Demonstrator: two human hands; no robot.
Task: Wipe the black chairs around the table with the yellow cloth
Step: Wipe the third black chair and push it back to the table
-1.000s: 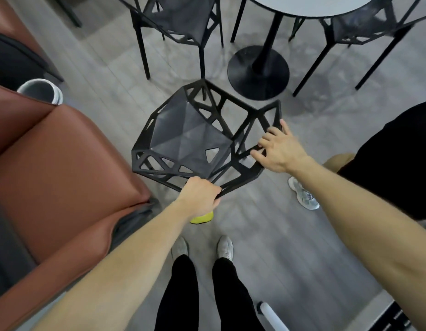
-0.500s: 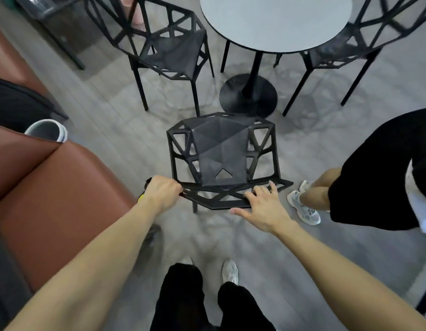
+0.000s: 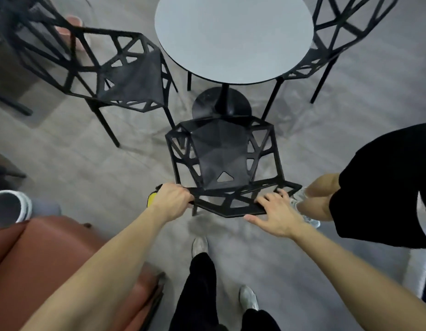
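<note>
A black lattice chair (image 3: 222, 158) stands just in front of me, its seat facing the round grey table (image 3: 232, 37). My left hand (image 3: 172, 201) grips the left end of its backrest top, and a bit of the yellow cloth (image 3: 150, 199) shows under that hand. My right hand (image 3: 277, 215) rests on the right end of the backrest with fingers spread over the edge. Two more black chairs stand by the table, one at the left (image 3: 126, 75) and one at the far right (image 3: 338, 29).
A brown leather sofa (image 3: 47, 254) fills the lower left, with a white bin (image 3: 10, 206) beside it. Another person in black shorts (image 3: 383, 187) stands close at the right. The table's black base (image 3: 221, 103) lies just beyond the chair. My feet stand on grey floor.
The chair has turned from a slanted position to face the table and moved toward it. My hands shifted along to the backrest's two ends.
</note>
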